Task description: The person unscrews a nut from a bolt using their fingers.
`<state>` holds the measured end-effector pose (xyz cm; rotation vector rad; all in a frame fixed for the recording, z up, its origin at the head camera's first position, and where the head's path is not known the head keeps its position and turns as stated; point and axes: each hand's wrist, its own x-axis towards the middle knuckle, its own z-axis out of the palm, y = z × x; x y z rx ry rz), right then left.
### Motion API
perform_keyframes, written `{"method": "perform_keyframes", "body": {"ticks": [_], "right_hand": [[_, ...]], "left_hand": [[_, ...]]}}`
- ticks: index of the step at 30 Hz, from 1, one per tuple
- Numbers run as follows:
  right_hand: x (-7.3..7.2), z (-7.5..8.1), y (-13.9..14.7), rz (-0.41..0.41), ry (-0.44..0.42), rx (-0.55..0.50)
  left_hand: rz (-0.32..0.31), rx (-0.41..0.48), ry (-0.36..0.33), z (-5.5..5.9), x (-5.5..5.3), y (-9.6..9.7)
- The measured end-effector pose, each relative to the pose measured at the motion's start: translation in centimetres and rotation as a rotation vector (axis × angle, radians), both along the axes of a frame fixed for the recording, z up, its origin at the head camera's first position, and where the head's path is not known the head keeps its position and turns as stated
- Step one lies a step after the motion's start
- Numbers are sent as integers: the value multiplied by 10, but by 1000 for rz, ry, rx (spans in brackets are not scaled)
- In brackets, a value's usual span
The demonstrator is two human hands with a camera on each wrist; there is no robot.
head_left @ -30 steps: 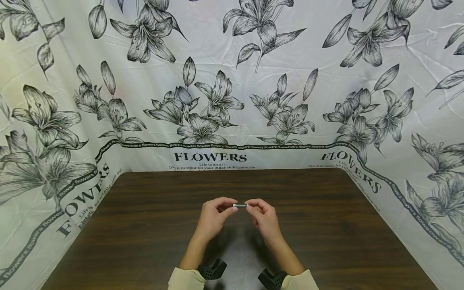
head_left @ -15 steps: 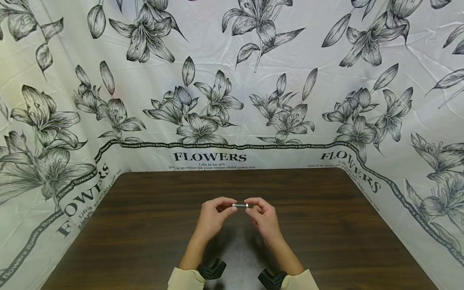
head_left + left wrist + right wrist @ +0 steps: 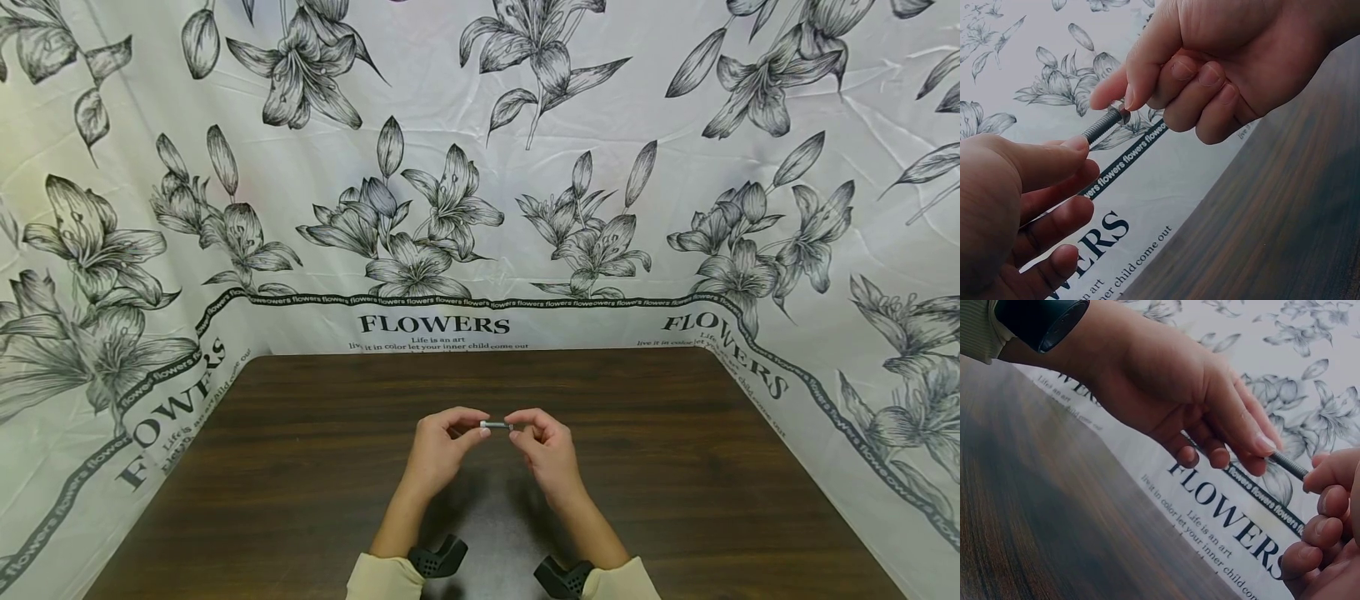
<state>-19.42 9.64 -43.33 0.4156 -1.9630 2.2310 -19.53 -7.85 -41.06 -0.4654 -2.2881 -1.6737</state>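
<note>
A threaded metal bolt [image 3: 495,425] is held level in the air between both hands, above the table. My left hand [image 3: 441,450] pinches its left end between thumb and forefinger; the fingertips cover most of that end. On the bolt's right end is a shiny hex nut [image 3: 1121,111], clear in the left wrist view. My right hand [image 3: 547,454] has its thumb and forefinger at this nut, pinching it, with the other fingers curled in. Grey threads of the bolt [image 3: 1290,464] show between the fingertips in the right wrist view.
A dark wood-grain table [image 3: 300,467] lies beneath the hands. Around its back and sides hangs a white cloth [image 3: 442,250] printed with black lilies and lettering. Each wrist wears a black device [image 3: 440,557] just above a pale sleeve [image 3: 385,577].
Both hands stay in nearly the same place. The right fingertips parted slightly around the nut half a second ago, and now they are on it again; the nut's bright face has turned.
</note>
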Motion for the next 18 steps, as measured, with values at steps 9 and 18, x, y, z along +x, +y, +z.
{"method": "perform_keyframes", "body": {"ticks": [9,18], "right_hand": [[2,2,-1,-57,-48,-25],[-14,-21,2,-96,-132,-60]], "left_hand": [[-1,-9,-11,0,0,-1],[2,-12,-12,1,1,0]]}}
